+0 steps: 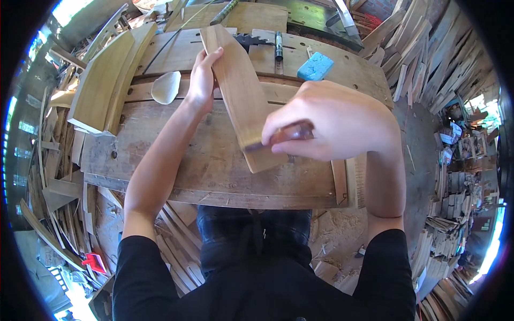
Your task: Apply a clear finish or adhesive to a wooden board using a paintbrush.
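My left hand [202,77] is closed on the left edge of a long, light-brown wooden board [235,80], near its far end, with the thumb over the edge. The board slants across the bench toward me and has a curved right side. Over its near end, my right hand [332,123] grips a reddish-brown wooden handle. The handle belongs to what looks like a brush [293,135], blurred by motion, its working end against the board face. A pale rounded scraper-like piece [166,88] lies left of my left hand.
The wooden workbench [214,155] carries a blue sponge-like block [315,66], a black tube [278,46] and a dark toothed blade [251,40]. Large shaped wood pieces [101,80] stand at the left. Stacked offcuts [444,64] fill the right side; shavings litter the floor [342,230].
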A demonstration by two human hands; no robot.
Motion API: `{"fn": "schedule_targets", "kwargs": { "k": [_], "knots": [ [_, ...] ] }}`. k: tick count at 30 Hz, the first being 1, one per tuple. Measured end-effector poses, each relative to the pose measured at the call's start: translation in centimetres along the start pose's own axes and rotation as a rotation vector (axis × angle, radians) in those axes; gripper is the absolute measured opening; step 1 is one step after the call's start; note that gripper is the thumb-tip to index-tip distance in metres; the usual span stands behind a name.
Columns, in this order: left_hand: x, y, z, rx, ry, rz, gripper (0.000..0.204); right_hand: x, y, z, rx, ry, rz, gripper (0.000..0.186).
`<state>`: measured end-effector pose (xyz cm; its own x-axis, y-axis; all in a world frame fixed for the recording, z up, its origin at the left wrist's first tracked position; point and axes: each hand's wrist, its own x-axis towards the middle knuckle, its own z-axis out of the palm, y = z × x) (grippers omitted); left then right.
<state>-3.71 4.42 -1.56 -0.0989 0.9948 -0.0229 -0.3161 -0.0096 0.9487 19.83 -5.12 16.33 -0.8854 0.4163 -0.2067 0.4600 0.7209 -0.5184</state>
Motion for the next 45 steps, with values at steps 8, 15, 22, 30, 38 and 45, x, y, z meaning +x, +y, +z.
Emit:
{"fn": "schedule_targets", "kwargs": {
  "k": [8, 15, 22, 30, 38, 45],
  "knots": [
    [0.0, 0.6, -0.4, -0.024, 0.037, 0.026, 0.070, 1.3, 1.6, 0.5, 0.092, 0.077, 0.004, 0.016],
    [0.9, -0.2, -1.6, -0.073, 0.001, -0.039, 0.078, 2.0, 2.7, 1.4, -0.140, 0.312, -0.139, 0.024],
    [0.7, 0.2, -1.0, -0.017, 0.043, -0.051, 0.072, 0.9, 2.3, 0.4, 0.105, -0.149, -0.257, 0.034],
    [0.5, 0.4, -1.1, -0.070, 0.030, -0.104, 0.056, -0.4, 3.5, -1.0, 0.168, -0.220, -0.142, 0.021],
    [0.4, 0.5, -0.9, -0.051, 0.074, -0.045, 0.063, -0.1, 2.3, -1.0, -0.107, 0.002, -0.133, 0.013],
    [-0.9, 1.4, 0.0, -0.043, 0.077, -0.025, 0.063, 2.2, 0.2, 2.9, 0.216, -0.162, -0.285, 0.012]
  ]
}}
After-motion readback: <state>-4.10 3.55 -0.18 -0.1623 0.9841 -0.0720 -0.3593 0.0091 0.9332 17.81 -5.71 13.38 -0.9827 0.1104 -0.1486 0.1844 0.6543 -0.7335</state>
